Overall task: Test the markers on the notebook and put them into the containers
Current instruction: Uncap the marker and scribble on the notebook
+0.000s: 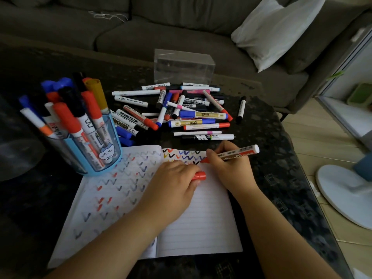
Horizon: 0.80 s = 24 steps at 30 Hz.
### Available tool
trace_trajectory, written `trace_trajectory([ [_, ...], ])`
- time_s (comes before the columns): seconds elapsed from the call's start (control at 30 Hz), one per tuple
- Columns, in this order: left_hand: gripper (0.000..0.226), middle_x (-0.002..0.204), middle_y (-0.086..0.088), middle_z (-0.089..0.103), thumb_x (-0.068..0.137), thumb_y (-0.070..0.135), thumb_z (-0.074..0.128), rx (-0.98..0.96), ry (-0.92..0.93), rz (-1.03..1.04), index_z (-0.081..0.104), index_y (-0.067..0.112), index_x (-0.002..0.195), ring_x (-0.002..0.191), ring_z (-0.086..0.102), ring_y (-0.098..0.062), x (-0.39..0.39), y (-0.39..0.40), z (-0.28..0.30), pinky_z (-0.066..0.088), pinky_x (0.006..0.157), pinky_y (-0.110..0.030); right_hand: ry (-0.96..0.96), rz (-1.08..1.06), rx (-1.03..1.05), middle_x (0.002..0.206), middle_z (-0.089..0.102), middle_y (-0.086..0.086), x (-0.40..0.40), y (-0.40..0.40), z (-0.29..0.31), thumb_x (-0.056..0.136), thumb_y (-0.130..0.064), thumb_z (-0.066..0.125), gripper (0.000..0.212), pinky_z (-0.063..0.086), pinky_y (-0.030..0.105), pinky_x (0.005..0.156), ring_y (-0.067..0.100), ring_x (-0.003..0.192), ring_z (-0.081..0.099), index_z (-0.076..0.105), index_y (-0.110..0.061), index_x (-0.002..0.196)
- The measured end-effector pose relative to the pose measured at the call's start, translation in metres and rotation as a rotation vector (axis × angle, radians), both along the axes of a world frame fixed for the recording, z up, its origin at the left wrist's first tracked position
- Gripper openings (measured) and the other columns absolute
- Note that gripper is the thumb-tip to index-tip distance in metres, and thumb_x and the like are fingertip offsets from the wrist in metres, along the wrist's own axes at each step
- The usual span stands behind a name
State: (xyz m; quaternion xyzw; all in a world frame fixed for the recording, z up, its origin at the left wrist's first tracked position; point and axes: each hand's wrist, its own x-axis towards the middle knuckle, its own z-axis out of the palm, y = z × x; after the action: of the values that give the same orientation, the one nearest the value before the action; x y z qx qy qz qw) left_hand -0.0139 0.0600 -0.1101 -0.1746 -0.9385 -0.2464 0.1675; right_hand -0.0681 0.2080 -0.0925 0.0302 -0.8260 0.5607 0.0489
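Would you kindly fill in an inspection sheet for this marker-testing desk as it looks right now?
Surface: dark speckled table, part covered by the open notebook.
Job's things: notebook pages carry rows of coloured V marks; blue pen holder stands on the notebook's left page, full of markers; clear box at the far edge looks empty.
Clutter: loose pile of markers between box and notebook.
Hands: right hand holds a red marker, tip on the page; left hand rests on the notebook, fingers round the red cap.
Cables: thin white cord on the sofa.
Surroundings: grey sofa, white pillow, fan base on the floor.
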Motion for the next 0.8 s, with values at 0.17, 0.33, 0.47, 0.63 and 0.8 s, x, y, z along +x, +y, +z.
trace_trajectory([
  [0.17,0.017,0.077,0.005,0.066,0.078,0.025,0.058,0.005,0.023,0.003,0.065,0.021,0.093,0.072,0.059,-0.015,0.0,-0.001,-0.002,0.042,0.068,-0.025,-0.057,-0.013,0.006,0.067,0.058,0.01,-0.001,0.001,-0.002,0.085,-0.011,0.065,0.022,0.046,0.017,0.049,0.013,0.059,0.056,0.051,-0.001,0.072],
  [0.33,0.017,0.078,0.005,0.067,0.078,0.024,0.059,0.017,0.01,-0.009,0.065,0.021,0.094,0.072,0.06,-0.015,0.0,-0.001,-0.002,0.041,0.068,-0.025,-0.023,-0.078,0.027,0.061,0.054,0.006,-0.001,0.002,-0.004,0.085,-0.011,0.063,0.026,0.046,0.026,0.052,0.014,0.056,0.053,0.046,-0.008,0.065],
  [0.47,0.018,0.08,0.004,0.067,0.082,0.025,0.056,0.021,0.005,-0.017,0.066,0.019,0.095,0.074,0.06,-0.016,-0.001,-0.001,-0.002,0.041,0.069,-0.025,-0.019,-0.121,0.024,0.061,0.056,0.005,0.0,0.001,-0.003,0.086,-0.012,0.064,0.027,0.046,0.023,0.053,0.012,0.055,0.054,0.047,-0.01,0.065],
  [0.63,0.023,0.096,0.002,0.066,0.093,0.03,0.048,0.249,-0.123,0.016,0.062,0.017,0.107,0.088,0.058,-0.014,-0.002,-0.005,0.002,0.039,0.076,-0.02,-0.166,-0.152,-0.158,0.055,0.059,-0.005,0.006,0.003,0.015,0.088,-0.022,0.065,0.024,0.042,0.018,0.049,0.003,0.05,0.055,0.053,-0.013,0.069],
  [0.8,0.013,0.097,0.012,0.064,0.094,0.028,0.05,0.742,-0.478,0.133,0.054,0.04,0.098,0.097,0.058,-0.005,0.005,-0.017,0.029,0.044,0.085,-0.018,-0.226,0.053,-0.311,0.053,0.05,0.0,0.036,0.005,0.061,0.087,-0.025,0.063,0.023,0.037,0.021,0.048,0.01,0.048,0.041,0.056,-0.012,0.07],
])
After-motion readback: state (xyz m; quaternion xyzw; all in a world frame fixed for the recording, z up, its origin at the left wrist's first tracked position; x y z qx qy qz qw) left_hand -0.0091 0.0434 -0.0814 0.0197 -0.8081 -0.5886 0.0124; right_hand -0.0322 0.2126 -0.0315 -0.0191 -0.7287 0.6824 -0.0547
